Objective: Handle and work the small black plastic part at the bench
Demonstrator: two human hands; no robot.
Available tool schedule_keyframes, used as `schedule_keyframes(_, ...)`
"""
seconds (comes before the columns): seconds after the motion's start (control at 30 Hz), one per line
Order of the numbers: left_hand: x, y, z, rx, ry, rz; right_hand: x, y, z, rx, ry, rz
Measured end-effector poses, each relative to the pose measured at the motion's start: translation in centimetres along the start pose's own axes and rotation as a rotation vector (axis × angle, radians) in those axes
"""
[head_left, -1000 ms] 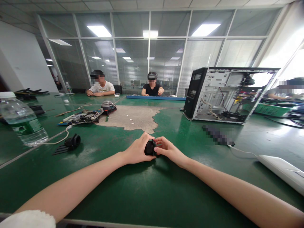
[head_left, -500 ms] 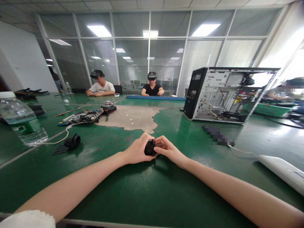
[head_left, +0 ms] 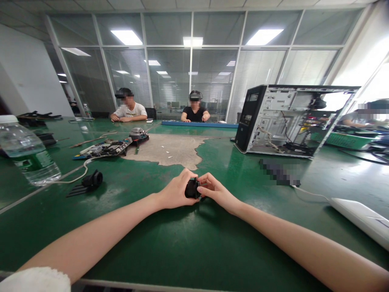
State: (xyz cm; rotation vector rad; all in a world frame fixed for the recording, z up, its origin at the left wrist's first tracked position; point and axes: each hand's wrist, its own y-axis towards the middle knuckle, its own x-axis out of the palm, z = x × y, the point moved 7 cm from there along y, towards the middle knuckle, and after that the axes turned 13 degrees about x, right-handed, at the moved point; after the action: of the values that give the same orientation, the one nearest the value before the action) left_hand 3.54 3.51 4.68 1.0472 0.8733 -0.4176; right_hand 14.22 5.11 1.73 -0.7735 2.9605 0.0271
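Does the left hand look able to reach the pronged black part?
Likely yes: nothing stands between the pronged black part and the left hand, though that hand holds another black part.

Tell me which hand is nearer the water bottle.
Left. The left hand is right of the water bottle; the right hand is farther right, past the left.

White sleeve (head_left: 38,280) on left arm (head_left: 106,235), fabric looks fluffy, hem uneven, slightly scalloped. Below the hem, bare down to the wrist. Right arm (head_left: 291,231) bare as far as the view goes. Both slender. Left hand (head_left: 174,191), right hand (head_left: 219,194): bare too.
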Motion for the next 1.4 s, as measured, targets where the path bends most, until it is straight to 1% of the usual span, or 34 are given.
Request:
schedule_keyframes(0.1,0.02,-0.03,-0.05,-0.006,-0.002,-0.004,-0.18,0.12,0.32,0.026,-0.006,0.010)
schedule_keyframes(0.23,0.03,-0.03,-0.01,0.002,-0.001,-0.002,0.17,-0.10,0.03,-0.026,-0.003,-0.078)
schedule_keyframes(0.3,0.05,-0.02,0.01,0.003,0.001,-0.004,0.30,-0.23,-0.12,-0.043,-0.004,-0.100)
schedule_keyframes(0.47,0.04,0.02,0.05,0.004,0.004,-0.004,0.12,-0.21,-0.16,-0.018,0.008,-0.032)
schedule_keyframes(0.7,-0.01,0.03,0.03,0.007,0.003,-0.009,-0.19,0.10,0.30,0.027,-0.004,0.017)
schedule_keyframes(0.77,0.01,0.05,0.00,0.004,0.001,-0.015,-0.15,0.14,0.43,0.024,-0.018,-0.007)
schedule_keyframes(0.87,0.02,0.05,-0.04,0.001,0.006,-0.019,0.17,0.01,0.28,-0.026,-0.027,-0.078)
schedule_keyframes(0.93,0.03,0.04,-0.02,0.004,0.011,-0.020,0.28,-0.10,0.18,-0.046,-0.028,-0.098)
schedule_keyframes(1.1,0.06,-0.03,0.06,0.014,0.009,-0.012,0.12,-0.11,0.04,-0.026,-0.018,-0.041)
schedule_keyframes(1.3,0.04,-0.04,0.01,0.015,0.010,-0.002,-0.01,0.25,0.31,0.006,-0.001,-0.003)
schedule_keyframes(1.4,0.01,-0.02,-0.06,0.009,0.005,-0.005,-0.14,0.35,0.64,0.010,-0.018,-0.018)
